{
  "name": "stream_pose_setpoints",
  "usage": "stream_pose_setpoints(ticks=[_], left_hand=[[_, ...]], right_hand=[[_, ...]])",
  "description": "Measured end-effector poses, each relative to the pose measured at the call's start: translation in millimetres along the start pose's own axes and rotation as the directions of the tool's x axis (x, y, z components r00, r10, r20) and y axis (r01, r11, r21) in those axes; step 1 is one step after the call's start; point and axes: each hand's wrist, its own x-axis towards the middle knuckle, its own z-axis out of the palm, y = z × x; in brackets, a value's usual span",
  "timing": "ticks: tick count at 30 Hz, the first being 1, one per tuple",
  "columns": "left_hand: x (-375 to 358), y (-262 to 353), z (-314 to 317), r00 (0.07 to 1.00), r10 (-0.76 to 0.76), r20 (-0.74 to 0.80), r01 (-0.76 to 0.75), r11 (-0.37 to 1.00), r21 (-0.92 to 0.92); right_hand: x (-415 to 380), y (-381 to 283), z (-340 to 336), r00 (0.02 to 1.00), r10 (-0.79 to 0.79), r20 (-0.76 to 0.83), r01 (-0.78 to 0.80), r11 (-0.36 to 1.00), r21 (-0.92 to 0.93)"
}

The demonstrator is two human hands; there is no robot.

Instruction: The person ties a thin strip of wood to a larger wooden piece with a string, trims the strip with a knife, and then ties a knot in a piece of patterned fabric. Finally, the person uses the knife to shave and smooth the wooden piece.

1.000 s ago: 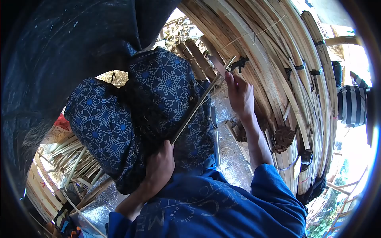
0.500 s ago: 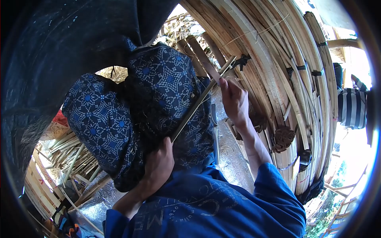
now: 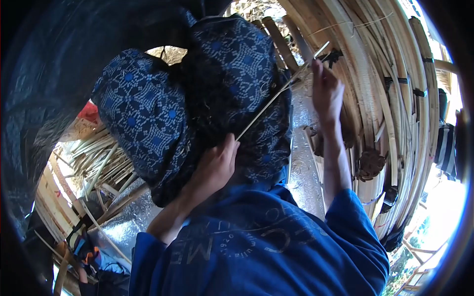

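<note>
A thin, pale bamboo strip (image 3: pixel 263 109) runs diagonally over my lap, which is covered in dark blue patterned cloth (image 3: pixel 143 108). Its lower end is pinched in my left hand (image 3: pixel 216 163), close above the cloth. My right hand (image 3: pixel 327 94) is closed at the strip's upper end, thumb pointing up along it. From this fist a flat greyish knife blade (image 3: pixel 303 45) reaches up and left, crossing the strip close to the thumb. The knife's handle is hidden inside the fist.
Long bamboo slats (image 3: pixel 363 74) stand bundled with black ties along the right. A pile of thin strips (image 3: pixel 101 155) lies at the left. Another person's hand (image 3: pixel 83 274) shows at the lower left, and a striped garment (image 3: pixel 446 148) at the far right.
The whole view has shifted, so lap and hands appear further right. The strip has turned and looks thinner. My right hand has moved a little away from my left along it.
</note>
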Motion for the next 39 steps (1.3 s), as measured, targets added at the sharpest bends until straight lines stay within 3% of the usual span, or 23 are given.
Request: stream_pose_setpoints(ticks=[2,5,9,11,13,15,16,17,19,20,21,23,24,25,27,28,29,31,32,33,35,37,39], left_hand=[[-1.3,-0.9,-2.6,0.999,-0.033,0.028,0.034,0.998,-0.047],[1.1,-0.7,-3.2,0.998,-0.045,0.035,0.048,0.996,-0.071],[-1.1,1.6,-0.7,0.998,-0.058,0.029,0.060,0.997,-0.055],[-2.9,2.5,3.4,0.999,-0.041,0.010,0.041,0.999,-0.022],[-3.2,3.2,6.2,1.000,0.000,-0.029,0.002,0.997,0.076],[-3.7,3.0,5.2,0.999,0.016,-0.033,-0.013,0.997,0.075],[-3.5,3.4,4.8,0.999,0.014,-0.037,-0.011,0.997,0.082],[-3.4,5.1,5.0,0.999,0.025,-0.045,-0.021,0.996,0.083],[-4.1,6.3,2.9,0.998,-0.055,0.006,0.055,0.997,0.045],[-4.0,6.0,2.9,0.999,-0.049,0.010,0.048,0.998,0.048],[-5.0,6.2,3.6,0.998,-0.059,0.020,0.058,0.996,0.066],[-4.9,6.2,5.2,0.998,-0.064,0.022,0.062,0.995,0.081],[-4.8,5.3,6.3,0.999,-0.054,0.004,0.053,0.995,0.087],[-4.3,5.1,6.7,0.999,-0.044,-0.014,0.045,0.994,0.096],[-2.1,9.6,3.3,0.998,-0.056,0.003,0.055,0.992,0.113],[-2.7,10.7,2.7,0.997,-0.076,0.026,0.072,0.990,0.125],[-4.7,8.8,4.5,0.997,-0.076,0.029,0.072,0.990,0.125],[-5.8,4.5,8.9,0.999,-0.052,-0.010,0.053,0.987,0.154],[-5.3,5.3,8.8,0.999,-0.049,-0.012,0.050,0.987,0.152],[-5.4,6.4,8.0,0.998,-0.056,-0.004,0.056,0.988,0.143],[-2.9,7.1,6.3,0.998,-0.057,0.002,0.056,0.989,0.137],[-5.1,8.3,6.3,0.998,-0.069,0.009,0.066,0.987,0.148],[-5.8,6.3,6.9,0.998,-0.060,-0.004,0.060,0.989,0.135]], right_hand=[[9.1,9.0,-1.7,0.997,-0.078,-0.006,0.077,0.990,-0.117],[3.1,-3.1,-4.7,0.997,-0.021,0.073,0.025,0.998,-0.060],[-19.9,-0.3,2.6,0.977,-0.172,0.127,0.186,0.976,-0.113],[-5.1,4.6,-8.8,0.985,-0.070,0.157,0.090,0.988,-0.128],[1.5,-1.8,-13.0,0.994,0.003,0.111,0.010,0.992,-0.124],[-6.5,13.3,4.4,0.980,-0.198,-0.034,0.200,0.979,0.051],[-21.5,10.0,10.0,0.953,-0.301,0.024,0.301,0.954,-0.002],[-33.0,-7.4,1.4,0.934,-0.240,0.265,0.252,0.968,-0.011],[-25.4,-5.6,-4.7,0.946,-0.172,0.276,0.194,0.980,-0.054],[-10.4,-1.3,-6.2,0.980,-0.122,0.159,0.130,0.991,-0.041],[4.8,4.3,-12.9,0.986,0.000,0.167,0.019,0.993,-0.112],[-4.7,4.1,-2.8,0.991,-0.038,0.131,0.052,0.993,-0.102],[-21.3,-0.2,4.4,0.960,-0.261,0.098,0.260,0.965,0.020],[-35.6,-4.5,5.8,0.924,-0.269,0.271,0.276,0.961,0.015],[-27.8,-3.6,1.1,0.939,-0.246,0.240,0.266,0.963,-0.054],[-15.2,-3.2,0.3,0.981,-0.108,0.159,0.118,0.992,-0.052],[-4.2,-5.7,-5.0,0.990,-0.101,0.098,0.112,0.987,-0.117],[-24.5,-4.1,7.0,0.976,-0.194,0.102,0.196,0.980,-0.013],[-41.5,-5.1,9.3,0.937,-0.278,0.214,0.271,0.961,0.062],[-51.1,-12.3,8.8,0.940,-0.280,0.193,0.285,0.959,0.002],[-32.8,-4.6,2.0,0.977,-0.159,0.141,0.155,0.987,0.040],[-12.7,-4.7,-1.8,0.999,-0.035,0.041,0.039,0.995,-0.088],[-37.5,-12.6,3.2,0.973,-0.212,0.088,0.206,0.976,0.065]])
